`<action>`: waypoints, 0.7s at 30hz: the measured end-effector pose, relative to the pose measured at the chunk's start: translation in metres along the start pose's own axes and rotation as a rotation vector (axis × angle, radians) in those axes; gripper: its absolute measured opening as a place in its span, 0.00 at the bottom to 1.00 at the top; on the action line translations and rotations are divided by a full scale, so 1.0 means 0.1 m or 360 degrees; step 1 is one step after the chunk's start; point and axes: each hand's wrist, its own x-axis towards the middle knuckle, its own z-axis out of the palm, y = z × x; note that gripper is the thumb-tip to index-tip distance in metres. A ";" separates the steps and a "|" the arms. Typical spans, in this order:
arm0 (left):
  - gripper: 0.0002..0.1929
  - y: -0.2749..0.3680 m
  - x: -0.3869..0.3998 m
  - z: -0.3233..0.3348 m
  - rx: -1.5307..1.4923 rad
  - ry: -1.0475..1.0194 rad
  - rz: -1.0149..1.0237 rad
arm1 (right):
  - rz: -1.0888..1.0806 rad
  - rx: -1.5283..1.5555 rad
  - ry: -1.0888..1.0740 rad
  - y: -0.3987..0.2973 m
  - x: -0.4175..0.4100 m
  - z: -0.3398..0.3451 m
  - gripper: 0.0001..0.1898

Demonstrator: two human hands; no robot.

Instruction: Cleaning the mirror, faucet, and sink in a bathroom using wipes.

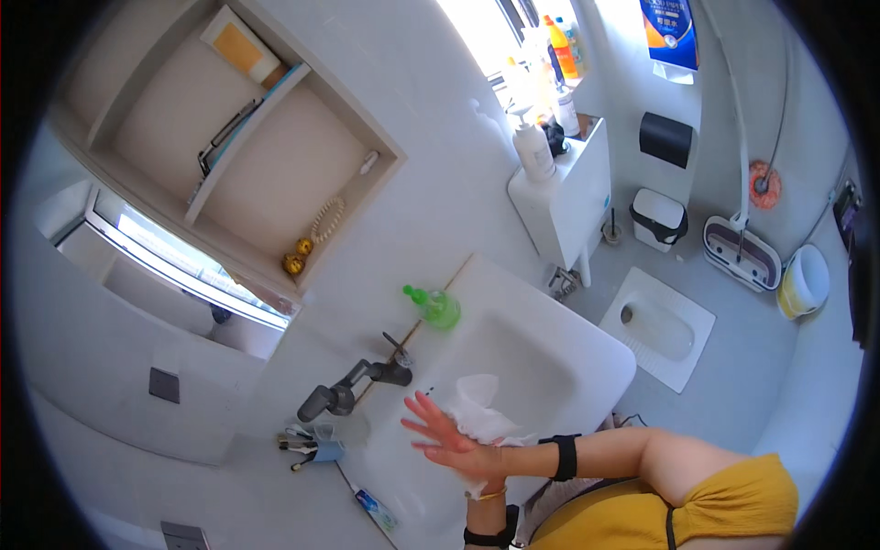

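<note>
Over the white washbasin [605,350], my right hand [447,436] is held out with its fingers spread. A crumpled white tissue [474,405] lies against it, with wet-looking folds on the basin side and a scrap near my left wrist. My left hand [489,483] comes up from below, crossing under my right hand, and appears to hold the tissue there. Most of my left hand is hidden. A gold bangle [496,494] circles my left wrist, and black straps are on both forearms. The dark grey faucet [375,371] stands left of my fingertips.
A green pump bottle [440,309] stands on the basin's back edge. Near the left corner are a blue toothbrush cup [326,451] and a toothpaste tube [375,510]. An open shelf cabinet [275,158] hangs above. Right of the basin are a squat toilet [660,330] and a mop bucket [739,254].
</note>
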 end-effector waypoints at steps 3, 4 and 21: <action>0.28 -0.15 0.03 0.01 -0.0002 -0.0016 -0.0095 | -0.0107 -0.0395 -0.0019 -0.19 0.11 -0.18 0.41; 0.28 -0.20 0.01 0.00 -0.0003 -0.0024 -0.0104 | -0.0136 -0.0549 -0.0141 -0.20 0.11 -0.21 0.38; 0.29 -0.32 0.15 0.65 -0.0099 0.0650 0.0569 | -0.0506 -0.3051 -0.0180 -0.07 0.18 -0.66 0.28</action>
